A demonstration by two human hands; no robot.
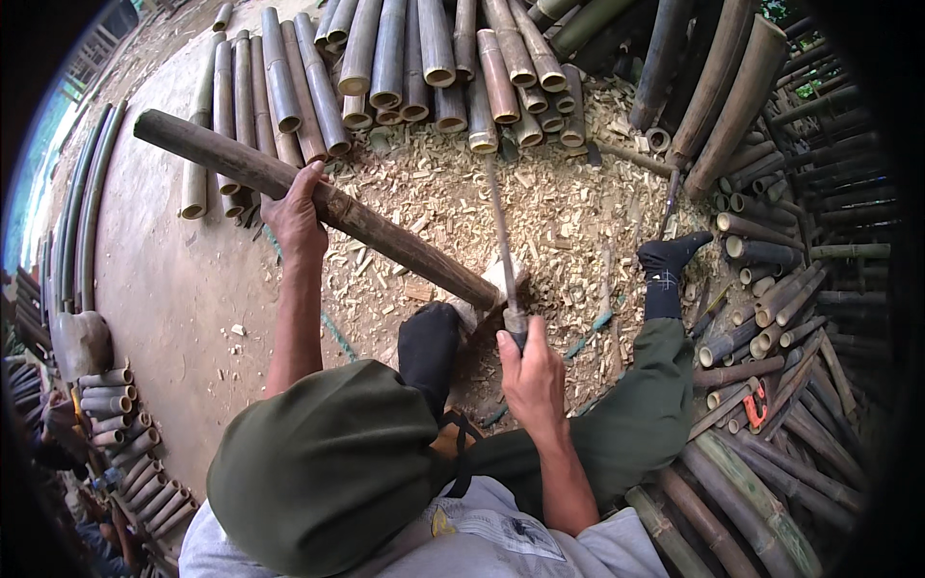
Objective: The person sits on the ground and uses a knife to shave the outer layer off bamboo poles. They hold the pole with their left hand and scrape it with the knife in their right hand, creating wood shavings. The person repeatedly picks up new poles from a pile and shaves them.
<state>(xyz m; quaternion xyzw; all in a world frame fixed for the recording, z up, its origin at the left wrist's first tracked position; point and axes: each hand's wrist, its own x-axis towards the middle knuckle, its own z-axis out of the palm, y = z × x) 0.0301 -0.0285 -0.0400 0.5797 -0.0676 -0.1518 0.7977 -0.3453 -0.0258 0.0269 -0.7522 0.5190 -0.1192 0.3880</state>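
My left hand [295, 218] is wrapped around a brown bamboo pole [405, 248], which slants from the upper left down towards the middle. The pole's lower end rests at a pale, rough block [518, 274], mostly hidden, between my feet. In my right hand [536, 383] is the dark handle of a long, narrow-bladed knife [500, 220]. Its blade points away from me and stands just right of the pole's lower end; whether it touches the pole I cannot tell. Pale wood chips [568, 222] cover the ground around the block.
Cut bamboo tubes [390, 58] lie in a row across the far side. More bamboo is stacked at the right [761, 289] and lower left [111, 405]. An orange-handled saw [756, 407] lies among the right-hand pieces. My dark-socked feet [427, 349] flank the block. People sit at the far lower left.
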